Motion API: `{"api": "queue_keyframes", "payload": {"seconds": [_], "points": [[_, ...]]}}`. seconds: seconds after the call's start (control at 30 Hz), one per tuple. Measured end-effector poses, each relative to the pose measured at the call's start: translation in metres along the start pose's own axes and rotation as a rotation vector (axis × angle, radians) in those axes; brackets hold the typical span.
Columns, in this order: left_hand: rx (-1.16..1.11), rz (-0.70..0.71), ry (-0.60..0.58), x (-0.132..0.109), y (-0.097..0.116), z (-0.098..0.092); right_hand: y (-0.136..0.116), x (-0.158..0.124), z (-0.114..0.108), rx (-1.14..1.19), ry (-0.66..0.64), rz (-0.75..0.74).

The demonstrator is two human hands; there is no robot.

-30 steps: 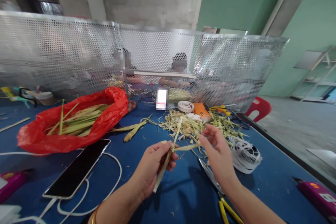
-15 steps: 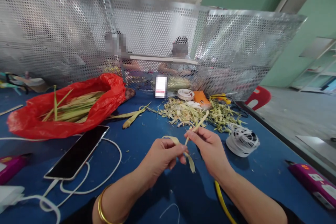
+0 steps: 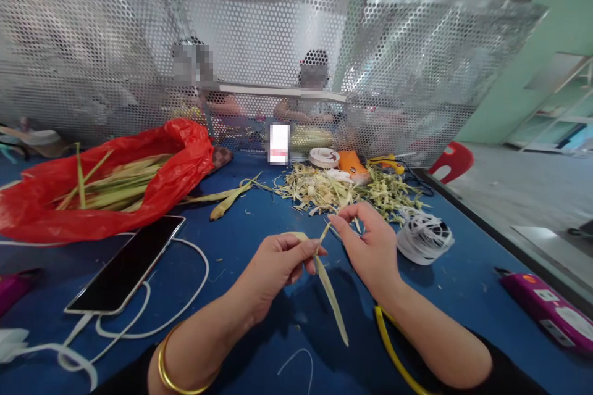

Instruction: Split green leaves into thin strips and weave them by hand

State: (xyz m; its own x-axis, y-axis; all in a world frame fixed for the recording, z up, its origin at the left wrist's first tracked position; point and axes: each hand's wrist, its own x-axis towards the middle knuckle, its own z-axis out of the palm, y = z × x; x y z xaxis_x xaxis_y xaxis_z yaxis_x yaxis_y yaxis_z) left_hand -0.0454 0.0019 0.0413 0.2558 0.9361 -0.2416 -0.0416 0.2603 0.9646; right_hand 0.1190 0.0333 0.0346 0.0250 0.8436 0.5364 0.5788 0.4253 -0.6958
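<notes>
Thumb and fingers of my left hand (image 3: 278,265) are closed in a pinch on a pale yellow-green leaf strip (image 3: 332,301), which looks like dried husk. One long, pointed end dangles below the fingers, and a folded bit shows above the knuckles. Just to the right, my right hand (image 3: 370,247) pinches the short upper stretch of leaf between the two hands; its fingertips partly hide that end. Beyond my hands lies a heap of pale leaf shreds (image 3: 310,188), with greener scraps (image 3: 386,194) beside it.
A red plastic bag (image 3: 185,160) of long leaves stands at left, near a phone (image 3: 125,265) on a white cable. Loose leaves (image 3: 227,202) lie mid-table. White ribbon roll (image 3: 424,237), purple tool (image 3: 549,311) and yellow tube (image 3: 393,352) are at right. A perforated metal screen (image 3: 259,31) stands behind.
The long tail of the leaf hangs lower from my left hand. Less leaf stands out above my right fingertips. The whole view has shifted slightly.
</notes>
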Motion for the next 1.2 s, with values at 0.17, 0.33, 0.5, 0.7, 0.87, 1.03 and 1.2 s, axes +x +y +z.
{"api": "queue_keyframes", "payload": {"seconds": [0.17,0.33,0.5,0.7,0.87,1.03,1.2], "points": [[0.191,0.042,0.003,-0.001,-0.002,0.003,-0.007,-0.001,-0.002,0.034,-0.34,-0.17],[0.35,0.112,0.032,-0.003,-0.006,0.005,-0.016,-0.007,0.004,0.496,-0.592,0.411],[0.312,0.072,0.015,-0.002,-0.008,0.006,-0.02,-0.011,0.006,0.653,-0.448,0.506],[0.234,-0.005,-0.097,-0.002,-0.008,0.006,-0.015,-0.012,0.01,0.611,-0.304,0.447],[0.069,-0.05,-0.054,0.001,-0.004,0.002,-0.006,-0.004,0.007,0.512,-0.292,0.337],[-0.053,-0.061,-0.002,0.003,-0.001,-0.002,-0.005,0.004,-0.004,0.434,-0.422,0.235],[-0.036,-0.007,0.058,0.002,0.0,-0.005,-0.004,0.01,-0.013,0.252,-0.589,0.03]]}}
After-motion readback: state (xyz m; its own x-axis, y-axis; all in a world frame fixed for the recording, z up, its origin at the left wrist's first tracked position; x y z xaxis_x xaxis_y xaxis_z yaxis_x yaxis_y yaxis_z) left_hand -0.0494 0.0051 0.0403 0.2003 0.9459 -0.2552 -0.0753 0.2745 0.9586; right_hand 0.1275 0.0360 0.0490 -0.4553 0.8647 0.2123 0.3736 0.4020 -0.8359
